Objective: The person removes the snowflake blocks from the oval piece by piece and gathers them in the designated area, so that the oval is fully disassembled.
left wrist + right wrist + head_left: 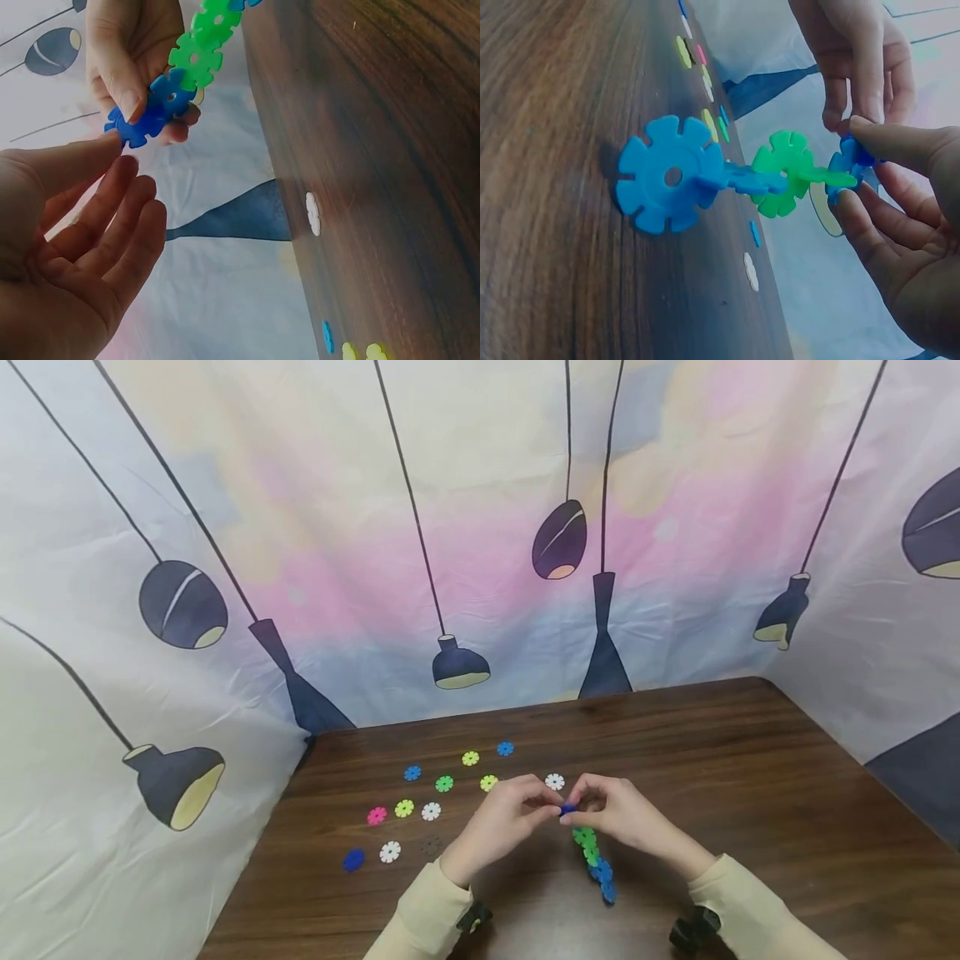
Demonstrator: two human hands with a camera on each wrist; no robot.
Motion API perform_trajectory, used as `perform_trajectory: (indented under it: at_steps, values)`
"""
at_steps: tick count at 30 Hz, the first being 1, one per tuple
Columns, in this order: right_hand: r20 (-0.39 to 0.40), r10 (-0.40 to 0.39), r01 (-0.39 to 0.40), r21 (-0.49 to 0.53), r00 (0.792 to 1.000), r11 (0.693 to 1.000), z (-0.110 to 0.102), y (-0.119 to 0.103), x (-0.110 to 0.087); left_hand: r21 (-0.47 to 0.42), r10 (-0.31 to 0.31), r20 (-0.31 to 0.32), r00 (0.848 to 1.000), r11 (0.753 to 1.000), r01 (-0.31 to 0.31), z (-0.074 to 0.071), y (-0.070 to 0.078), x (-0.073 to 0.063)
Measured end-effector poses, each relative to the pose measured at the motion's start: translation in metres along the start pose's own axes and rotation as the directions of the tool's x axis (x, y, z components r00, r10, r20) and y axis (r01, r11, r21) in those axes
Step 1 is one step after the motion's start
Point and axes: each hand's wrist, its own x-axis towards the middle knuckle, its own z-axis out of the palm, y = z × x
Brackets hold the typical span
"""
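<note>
Both hands meet over the table around a chain of notched plastic snowflake discs. My left hand [501, 821] pinches the edge of a dark blue disc [142, 124] at the chain's upper end. With thumb and fingers, my right hand [624, 815] grips the same end, where the dark blue disc joins a blue disc [174, 95]. From there hang green discs [782, 154] and light blue discs [649, 178], slotted into each other at angles. In the head view, the fingers hide part of the dark blue disc.
Loose discs lie flat on the brown wooden table [720, 752], mostly left of the hands: a pink disc [377, 816], a dark blue one [353, 860], and several yellow, white, green and blue ones. A white disc [554, 782] lies just beyond the hands. A printed cloth [510, 602] hangs behind.
</note>
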Motion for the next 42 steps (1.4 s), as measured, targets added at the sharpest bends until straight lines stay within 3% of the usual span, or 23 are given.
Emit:
perform_trajectory:
  at_steps: [8,15,19,25,28,33,42]
  values:
    - [0.055,-0.009,0.007,0.029,0.998,1.000,-0.003,0.004,0.002,0.113,0.047,-0.050,0.998,0.993,-0.041,0.003,0.001,0.000]
    - [0.193,0.098,-0.138,0.206,0.976,0.969,-0.015,0.018,0.000,0.115,0.069,-0.105,0.992,0.992,-0.056,0.003,-0.002,-0.002]
    - [0.214,0.104,-0.157,0.247,0.971,0.956,-0.018,0.023,0.000,0.106,0.071,-0.091,0.993,0.993,-0.061,0.003,-0.004,-0.001]
    - [0.192,0.100,-0.146,0.237,0.976,0.960,-0.018,0.024,0.001,0.070,0.045,-0.047,0.998,0.997,-0.041,0.003,-0.003,-0.002]
    - [0.189,0.096,-0.138,0.224,0.977,0.965,-0.016,0.020,0.004,0.094,0.068,-0.030,0.997,0.993,-0.065,0.002,-0.003,-0.001]
    - [0.182,0.082,-0.116,0.186,0.980,0.976,-0.014,0.012,0.003,0.206,0.145,0.007,0.989,0.968,-0.143,0.002,-0.002,0.000]
    - [0.176,0.056,-0.086,0.164,0.983,0.983,-0.008,0.010,-0.001,0.355,0.260,0.075,0.963,0.895,-0.270,0.004,-0.001,-0.004]
